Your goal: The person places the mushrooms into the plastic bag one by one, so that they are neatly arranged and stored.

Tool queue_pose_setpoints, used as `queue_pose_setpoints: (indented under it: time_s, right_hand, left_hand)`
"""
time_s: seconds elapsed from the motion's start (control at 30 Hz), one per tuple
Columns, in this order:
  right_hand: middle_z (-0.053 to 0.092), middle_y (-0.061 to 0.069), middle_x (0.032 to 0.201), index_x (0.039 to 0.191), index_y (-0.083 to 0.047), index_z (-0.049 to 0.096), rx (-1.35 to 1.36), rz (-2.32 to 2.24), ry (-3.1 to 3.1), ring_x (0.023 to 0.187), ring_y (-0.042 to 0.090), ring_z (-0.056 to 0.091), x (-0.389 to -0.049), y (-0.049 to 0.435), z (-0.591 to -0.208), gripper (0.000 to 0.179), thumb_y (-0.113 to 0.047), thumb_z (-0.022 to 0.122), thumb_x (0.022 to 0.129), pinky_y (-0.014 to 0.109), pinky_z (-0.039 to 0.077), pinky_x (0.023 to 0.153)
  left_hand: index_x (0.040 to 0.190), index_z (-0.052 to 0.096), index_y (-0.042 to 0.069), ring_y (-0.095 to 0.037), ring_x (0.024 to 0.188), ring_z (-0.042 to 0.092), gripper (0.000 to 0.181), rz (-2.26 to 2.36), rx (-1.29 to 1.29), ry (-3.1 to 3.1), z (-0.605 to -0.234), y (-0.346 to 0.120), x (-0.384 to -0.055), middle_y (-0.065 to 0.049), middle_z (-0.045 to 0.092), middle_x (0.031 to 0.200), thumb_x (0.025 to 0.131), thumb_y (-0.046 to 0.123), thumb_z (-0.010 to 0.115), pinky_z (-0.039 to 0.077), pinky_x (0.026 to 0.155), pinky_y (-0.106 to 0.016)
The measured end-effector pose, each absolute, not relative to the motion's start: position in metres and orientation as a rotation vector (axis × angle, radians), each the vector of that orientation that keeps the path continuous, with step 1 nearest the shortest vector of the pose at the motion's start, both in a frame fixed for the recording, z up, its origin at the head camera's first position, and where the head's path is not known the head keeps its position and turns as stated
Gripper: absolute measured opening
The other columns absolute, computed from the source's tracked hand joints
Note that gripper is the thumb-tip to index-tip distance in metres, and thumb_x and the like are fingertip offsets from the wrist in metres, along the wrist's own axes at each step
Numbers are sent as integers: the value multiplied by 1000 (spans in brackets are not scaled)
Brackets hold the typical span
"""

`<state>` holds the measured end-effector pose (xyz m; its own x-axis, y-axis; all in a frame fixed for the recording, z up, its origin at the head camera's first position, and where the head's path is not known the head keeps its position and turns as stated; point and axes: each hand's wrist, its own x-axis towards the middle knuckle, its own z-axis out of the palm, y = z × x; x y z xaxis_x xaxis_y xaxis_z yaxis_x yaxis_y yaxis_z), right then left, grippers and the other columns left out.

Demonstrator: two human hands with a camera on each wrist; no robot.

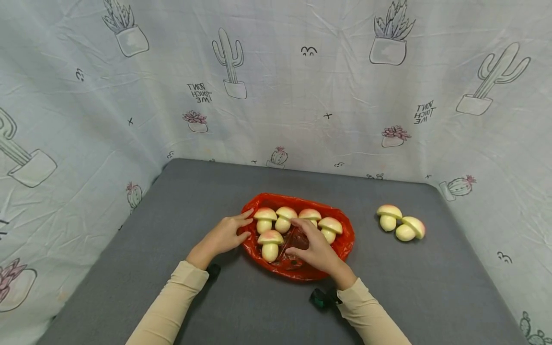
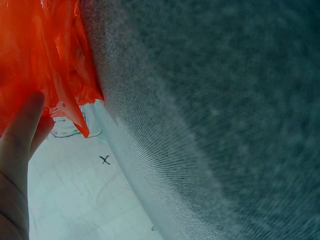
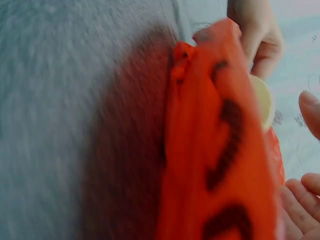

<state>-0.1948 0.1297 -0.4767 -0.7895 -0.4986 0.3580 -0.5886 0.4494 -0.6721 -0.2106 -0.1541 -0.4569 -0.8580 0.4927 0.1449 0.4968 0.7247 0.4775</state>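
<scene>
An oval red plastic-lined tray (image 1: pixel 347 238) holds several pale yellow toy mushrooms with pinkish caps, one of them a front-left mushroom (image 1: pixel 270 249). At the tray's left side is my left hand (image 1: pixel 224 235), its fingers reaching over the rim. In the left wrist view, nearly straight fingers (image 2: pixel 25 120) lie against the red plastic (image 2: pixel 60 60). My right hand (image 1: pixel 318 249) hovers over the tray's right half, thumb and fingers spread apart with nothing between them. It partly hides the mushrooms behind it. The right wrist view shows the thumb (image 3: pixel 311 112) apart from the fingers.
Two more mushrooms lie on the grey table (image 1: pixel 431 282) right of the tray, an upright mushroom (image 1: pixel 388 218) and a tilted mushroom (image 1: pixel 409 229). A pale cactus-print cloth (image 1: pixel 280 72) hangs behind the table and along both sides. The tray's outer plastic (image 3: pixel 220 150) bears dark printed marks.
</scene>
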Motion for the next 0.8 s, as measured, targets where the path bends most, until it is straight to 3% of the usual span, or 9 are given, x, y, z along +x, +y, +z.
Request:
queue_pose_setpoints:
  time_s: [0.13, 0.5, 0.57, 0.7, 0.8]
  right_hand:
    - [51, 14, 134, 137, 0, 45, 962, 1286, -2552, 124, 27, 49, -195, 140, -472, 73, -23, 79, 77, 47, 42, 99]
    - [49, 13, 136, 138, -2, 45, 858, 1292, -2519, 125, 30, 47, -191, 177, -459, 72, -15, 79, 76, 48, 40, 99]
    - [50, 15, 134, 137, -1, 45, 827, 1272, -2503, 124, 30, 47, -191, 186, -457, 72, -11, 80, 75, 43, 40, 101]
    - [49, 22, 132, 135, 5, 45, 754, 1239, -2467, 123, 35, 46, -187, 203, -448, 72, 1, 79, 72, 16, 35, 103]
    - [48, 29, 129, 132, 12, 44, 719, 1217, -2445, 120, 39, 45, -181, 214, -435, 71, 9, 77, 70, 5, 28, 100]
  left_hand:
    - [129, 56, -4, -4, 51, 28, 45, -811, -829, -2916, -457, -154, -210, -19, 44, 144, 88, 12, 66, 42, 69, -29]
    - [129, 56, -5, -3, 46, 21, 45, -827, -826, -2911, -457, -154, -210, -20, 44, 143, 88, 10, 66, 36, 56, -23]
    - [128, 56, -5, -2, 46, 20, 45, -829, -831, -2904, -457, -154, -211, -19, 45, 143, 88, 10, 66, 36, 56, -23]
    - [129, 56, -5, -2, 46, 21, 45, -831, -831, -2904, -459, -154, -211, -19, 44, 143, 88, 10, 65, 37, 57, -23]
    - [128, 56, -5, -5, 50, 33, 45, -819, -816, -2912, -459, -154, -210, -19, 45, 143, 87, 10, 66, 42, 63, -25]
